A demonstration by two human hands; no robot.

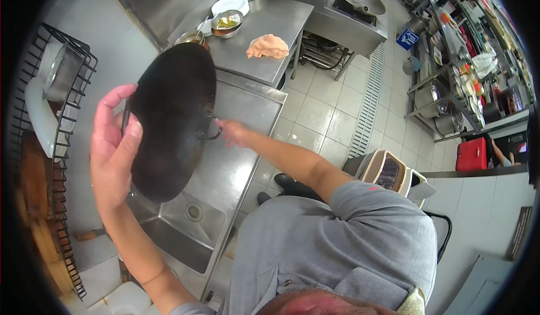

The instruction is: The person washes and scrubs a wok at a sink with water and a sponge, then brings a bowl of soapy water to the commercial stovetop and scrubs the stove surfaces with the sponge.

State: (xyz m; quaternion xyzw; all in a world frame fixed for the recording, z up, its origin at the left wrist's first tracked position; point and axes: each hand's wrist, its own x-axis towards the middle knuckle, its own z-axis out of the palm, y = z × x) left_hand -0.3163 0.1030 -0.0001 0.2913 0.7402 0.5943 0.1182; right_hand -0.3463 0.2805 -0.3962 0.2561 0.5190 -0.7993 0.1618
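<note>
Scene: A person in a grey shirt stands at a stainless steel sink in a commercial kitchen, seen from a head-worn camera looking down.
Wok: A large, round, blackened metal wok is held up on edge over the sink basin, its dark face turned toward the camera, clear of the steel beneath it.
Left hand: The left hand grips the wok's near rim, thumb pressed on the dark face and fingers wrapped behind the edge.
Right hand: The right hand reaches to the far rim at the small loop handle; it looks closed on the handle, though motion blur hides the fingers.
Step in hand: The pan appears to be mid-handling over the basin, most likely being turned or drained as part of washing.
Next move calls for: A firm two-handed hold while the heavy pan is tipped or lowered, keeping its rim clear of the sink edge and of the black wire dish rack to the left.
Surroundings: On the steel worktop beyond lie a crumpled orange cloth, a white plate and a metal bowl of food.
</note>
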